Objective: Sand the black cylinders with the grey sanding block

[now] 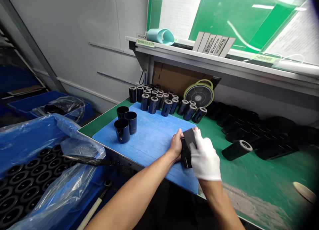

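My bare left hand is wrapped round a glossy black cylinder at the front edge of the blue mat. In a white glove, my right hand grips a dark grey flat pad, which lies against the upper part of that cylinder. The fingers partly hide both pieces. Left of my hands stand three black cups with their open ends up. Behind the mat are several black cylinders with pale ring-shaped tops. One more black cylinder lies on its side to the right.
Many dark cylinders crowd the green table's right side. A small fan stands under the shelf, which bears a cyan roll and grey boxes. At lower left, a plastic-lined blue crate holds many black cylinders.
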`<action>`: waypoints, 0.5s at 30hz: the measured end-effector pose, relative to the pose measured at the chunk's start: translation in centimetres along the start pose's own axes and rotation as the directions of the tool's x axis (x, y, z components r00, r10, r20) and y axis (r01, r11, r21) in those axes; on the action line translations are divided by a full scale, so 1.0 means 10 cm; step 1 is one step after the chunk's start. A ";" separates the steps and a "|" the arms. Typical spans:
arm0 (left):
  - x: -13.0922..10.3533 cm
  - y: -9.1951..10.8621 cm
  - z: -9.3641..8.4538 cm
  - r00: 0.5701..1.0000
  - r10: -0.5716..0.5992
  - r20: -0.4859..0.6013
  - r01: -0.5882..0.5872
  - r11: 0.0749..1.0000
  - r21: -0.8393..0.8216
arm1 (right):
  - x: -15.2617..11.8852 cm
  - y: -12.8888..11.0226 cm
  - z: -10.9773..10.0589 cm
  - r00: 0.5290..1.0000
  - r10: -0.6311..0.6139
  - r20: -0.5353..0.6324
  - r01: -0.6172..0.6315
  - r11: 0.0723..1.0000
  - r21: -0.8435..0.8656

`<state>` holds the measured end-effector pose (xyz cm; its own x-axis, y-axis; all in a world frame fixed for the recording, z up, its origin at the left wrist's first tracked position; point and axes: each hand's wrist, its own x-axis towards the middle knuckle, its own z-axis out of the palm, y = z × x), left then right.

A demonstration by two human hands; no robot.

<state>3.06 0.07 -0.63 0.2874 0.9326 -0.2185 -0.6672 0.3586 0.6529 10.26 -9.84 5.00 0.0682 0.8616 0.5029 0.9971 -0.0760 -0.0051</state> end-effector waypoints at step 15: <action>0.08 -0.01 -0.02 0.997 0.056 0.056 -0.059 0.997 0.043 | 0.11 -0.10 0.00 0.998 0.025 0.049 -0.030 0.996 0.085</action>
<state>3.21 0.75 -1.03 0.2878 0.9474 -0.1402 -0.6530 0.3012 0.6949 9.35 -8.83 5.55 0.0951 0.8829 0.4598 0.9939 -0.0582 -0.0938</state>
